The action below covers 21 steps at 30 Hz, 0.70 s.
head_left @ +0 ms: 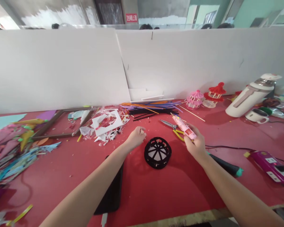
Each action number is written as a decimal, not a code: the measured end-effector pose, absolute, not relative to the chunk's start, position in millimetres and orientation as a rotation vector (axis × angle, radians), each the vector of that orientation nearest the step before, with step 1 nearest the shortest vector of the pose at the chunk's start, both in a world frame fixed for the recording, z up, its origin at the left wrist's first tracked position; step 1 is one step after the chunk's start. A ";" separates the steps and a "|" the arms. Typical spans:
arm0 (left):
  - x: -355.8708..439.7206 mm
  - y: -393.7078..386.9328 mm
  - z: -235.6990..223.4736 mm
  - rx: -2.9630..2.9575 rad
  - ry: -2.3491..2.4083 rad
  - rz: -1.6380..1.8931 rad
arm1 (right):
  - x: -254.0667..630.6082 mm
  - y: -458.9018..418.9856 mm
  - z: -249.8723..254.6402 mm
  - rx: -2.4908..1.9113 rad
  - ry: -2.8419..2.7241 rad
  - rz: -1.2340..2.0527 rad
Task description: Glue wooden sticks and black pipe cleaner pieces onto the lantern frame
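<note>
My left hand (136,137) is closed, its fingertips pinched around small pale pieces (142,131) that look like short sticks. My right hand (196,143) wraps around a pink patterned tube (183,126) with a narrow tip, which points up and left. Between the hands a round black wheel-like frame (157,152) with spokes and short pale posts sits on the red table; neither hand touches it. Yellow-handled pliers (171,125) lie just behind the tube, their handles partly hidden by it.
Black, purple and orange stems (151,107) lie at the back, beside white foam scraps (107,126). A phone (111,192) lies under my left forearm. Pink and red pagoda-like models (195,99), a white thermos (252,96), a mug (257,116) and a purple power strip (272,167) stand right.
</note>
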<state>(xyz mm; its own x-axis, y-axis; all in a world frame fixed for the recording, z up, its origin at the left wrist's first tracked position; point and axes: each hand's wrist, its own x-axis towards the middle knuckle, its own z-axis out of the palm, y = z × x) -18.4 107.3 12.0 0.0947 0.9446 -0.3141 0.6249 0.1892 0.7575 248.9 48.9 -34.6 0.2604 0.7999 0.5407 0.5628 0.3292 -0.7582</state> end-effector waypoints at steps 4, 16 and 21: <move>-10.0 110.8 5.5 1.815 1.583 0.402 | 247.8 46.4 -32.9 -1.332 -1.410 0.224; -8.2 104.3 1.9 2.250 1.460 0.297 | 252.6 44.6 -37.3 -1.361 -1.373 0.269; -12.5 106.7 10.3 2.309 1.451 0.307 | 252.6 43.1 -31.0 -1.385 -1.413 0.314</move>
<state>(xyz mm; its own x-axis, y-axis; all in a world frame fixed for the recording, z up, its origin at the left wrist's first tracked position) -12.5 106.7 10.3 0.4385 0.8984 -0.0236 0.8117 -0.3847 0.4395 252.6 43.1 -31.0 0.2592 0.8344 0.4865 0.5499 0.2866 -0.7845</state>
